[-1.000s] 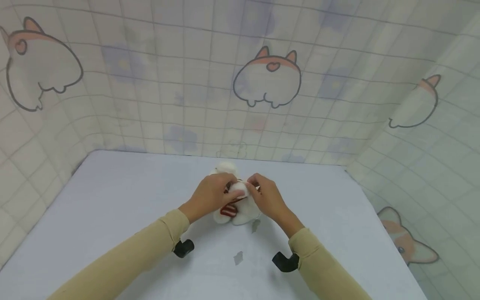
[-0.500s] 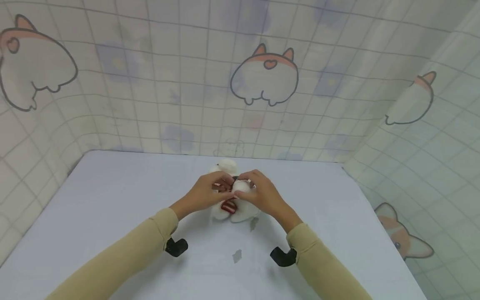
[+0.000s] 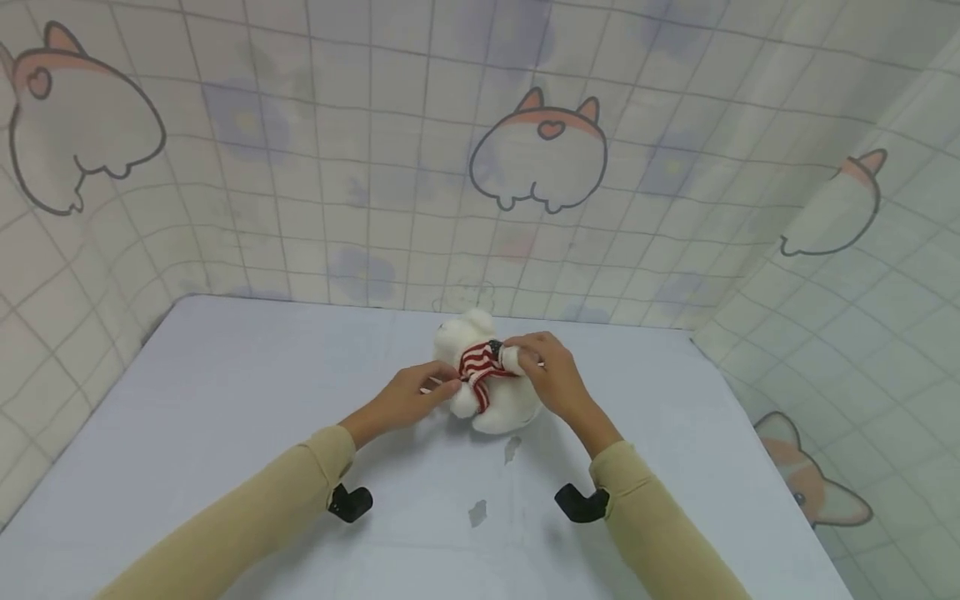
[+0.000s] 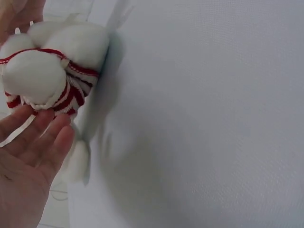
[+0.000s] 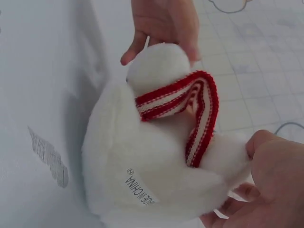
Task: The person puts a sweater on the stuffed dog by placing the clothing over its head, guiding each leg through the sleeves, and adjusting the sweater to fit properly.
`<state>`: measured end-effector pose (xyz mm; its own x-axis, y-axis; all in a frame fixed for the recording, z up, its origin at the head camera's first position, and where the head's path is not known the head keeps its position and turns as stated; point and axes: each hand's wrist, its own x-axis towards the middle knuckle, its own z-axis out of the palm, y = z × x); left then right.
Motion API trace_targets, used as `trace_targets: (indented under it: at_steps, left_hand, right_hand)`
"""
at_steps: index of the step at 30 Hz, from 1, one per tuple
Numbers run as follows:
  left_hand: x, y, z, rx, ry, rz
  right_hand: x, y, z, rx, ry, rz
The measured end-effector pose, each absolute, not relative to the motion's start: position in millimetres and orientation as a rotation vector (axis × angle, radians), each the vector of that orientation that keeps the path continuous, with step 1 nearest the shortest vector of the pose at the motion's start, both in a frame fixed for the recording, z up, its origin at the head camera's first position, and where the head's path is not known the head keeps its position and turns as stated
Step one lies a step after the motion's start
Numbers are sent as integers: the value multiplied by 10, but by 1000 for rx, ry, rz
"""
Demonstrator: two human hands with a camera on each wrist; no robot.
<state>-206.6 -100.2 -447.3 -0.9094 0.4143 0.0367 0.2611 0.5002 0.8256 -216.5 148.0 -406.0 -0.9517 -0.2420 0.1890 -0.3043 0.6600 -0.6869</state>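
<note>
Your right hand (image 3: 551, 379) grips the plush bear (image 3: 495, 400) at its arm; your left hand (image 3: 412, 398), fingers straight, touches its red-striped scarf (image 3: 476, 364). Tugging could slip the scarf off.

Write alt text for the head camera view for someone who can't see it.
Two hands hold a white plush bear in a red-striped scarf on a pale table: the right hand grips it, the left hand touches its side. Cartoon-print walls surround the table.

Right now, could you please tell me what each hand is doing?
Left hand: open, straight fingers touching the white plush toy at its striped scarf.
Right hand: gripping the plush toy, fingers curled round it.
</note>
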Motion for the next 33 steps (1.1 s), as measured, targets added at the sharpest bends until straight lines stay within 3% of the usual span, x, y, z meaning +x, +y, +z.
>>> trace_targets:
  at_steps: [24, 33]
  left_hand:
    - [-2185, -795, -4568, 655, 2641, 1374]
    - [-2224, -649, -4620, 329, 2481, 1630]
  right_hand:
    - [-2271, 1637, -4190, 349, -2821, 1248]
    - [-2355, 1599, -4267, 243, -2822, 1408]
